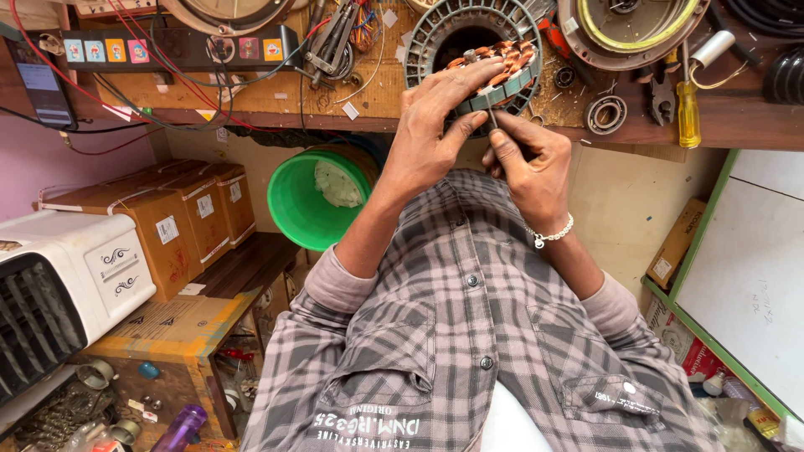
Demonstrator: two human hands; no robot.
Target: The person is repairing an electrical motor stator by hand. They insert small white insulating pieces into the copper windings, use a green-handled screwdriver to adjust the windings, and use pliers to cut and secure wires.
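Copper-wound stator (481, 54), grey slotted ring, sits at the near edge of the wooden worktop (368, 92). Likely heavy and rigid; the windings look delicate, so I grip the laminated rim, not the coils. Left hand (435, 138): fingers spread over the rim, pressing. Right hand (528, 167): fingers pinched shut on a thin tool (491, 115) at the slots.

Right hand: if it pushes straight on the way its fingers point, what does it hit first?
Most likely the grey ring-shaped motor stator with copper windings: the right hand points a thin tool at its near rim, beside the left hand. Depth unclear.
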